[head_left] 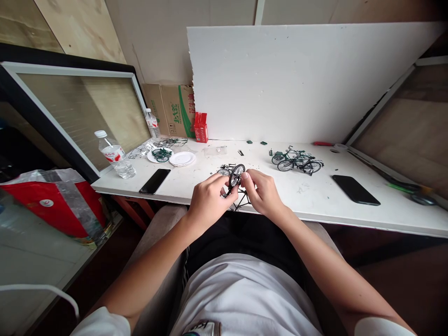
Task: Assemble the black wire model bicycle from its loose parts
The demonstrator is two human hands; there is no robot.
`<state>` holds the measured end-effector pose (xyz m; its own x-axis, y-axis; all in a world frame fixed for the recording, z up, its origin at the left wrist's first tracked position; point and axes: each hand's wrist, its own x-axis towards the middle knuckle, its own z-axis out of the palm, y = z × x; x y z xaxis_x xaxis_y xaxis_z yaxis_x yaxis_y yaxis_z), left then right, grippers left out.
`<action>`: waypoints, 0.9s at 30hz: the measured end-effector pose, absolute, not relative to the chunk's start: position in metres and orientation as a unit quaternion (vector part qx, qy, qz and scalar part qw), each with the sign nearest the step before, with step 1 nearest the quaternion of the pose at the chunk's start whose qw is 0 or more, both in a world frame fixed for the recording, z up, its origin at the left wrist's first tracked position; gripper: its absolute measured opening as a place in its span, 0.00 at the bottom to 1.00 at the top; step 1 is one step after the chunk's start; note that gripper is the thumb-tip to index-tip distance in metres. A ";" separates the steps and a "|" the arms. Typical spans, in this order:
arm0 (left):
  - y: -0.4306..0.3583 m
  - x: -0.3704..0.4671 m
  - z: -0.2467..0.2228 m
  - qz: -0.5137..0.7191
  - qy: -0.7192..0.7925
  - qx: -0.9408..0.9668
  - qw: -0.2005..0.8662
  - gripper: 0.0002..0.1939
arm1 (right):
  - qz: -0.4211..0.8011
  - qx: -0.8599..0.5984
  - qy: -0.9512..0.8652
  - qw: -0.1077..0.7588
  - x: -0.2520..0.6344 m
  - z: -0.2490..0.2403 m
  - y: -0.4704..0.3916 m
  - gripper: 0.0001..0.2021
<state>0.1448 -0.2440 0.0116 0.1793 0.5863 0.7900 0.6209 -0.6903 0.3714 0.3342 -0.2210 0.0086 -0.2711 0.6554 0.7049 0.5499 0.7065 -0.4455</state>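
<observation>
Both hands, the left [213, 198] and the right [259, 190], are pinching a small dark model bicycle [237, 179] above the tabletop's [290, 196] near edge, around its middle. The far edge's carton [175, 114] is showing green and red Chinese characters; a red box [201, 127] is standing beside it. Two bottles [117, 156] near the left edge are wearing red-and-white labels. The shirt print [201, 328] is only partly showing, unreadable.

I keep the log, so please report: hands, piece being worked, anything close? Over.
Left hand pinching small black wheel; right hand at its edge. Black frame just below. Small parts close beyond.
</observation>
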 end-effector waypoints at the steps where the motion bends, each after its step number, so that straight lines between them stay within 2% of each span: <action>1: -0.244 0.145 0.012 -0.507 -0.394 -0.766 0.012 0.03 | 0.055 -0.382 -0.791 0.475 0.334 0.009 -0.222 0.22; 6: -0.247 0.145 0.015 -0.516 -0.405 -0.755 0.002 0.03 | 0.072 -0.361 -0.789 0.492 0.336 0.011 -0.222 0.12; 10: -0.247 0.145 0.015 -0.532 -0.400 -0.746 -0.010 0.06 | 0.059 -0.347 -0.802 0.483 0.337 0.010 -0.221 0.10; 13: -0.247 0.145 0.015 -0.537 -0.395 -0.746 -0.010 0.08 | 0.042 -0.347 -0.804 0.480 0.336 0.010 -0.220 0.11; 21: -0.248 0.146 0.014 -0.511 -0.388 -0.767 0.022 0.04 | 0.044 -0.364 -0.794 0.486 0.335 0.009 -0.220 0.20; 27: -0.248 0.147 0.013 -0.517 -0.396 -0.759 -0.001 0.06 | 0.069 -0.379 -0.792 0.473 0.336 0.008 -0.218 0.21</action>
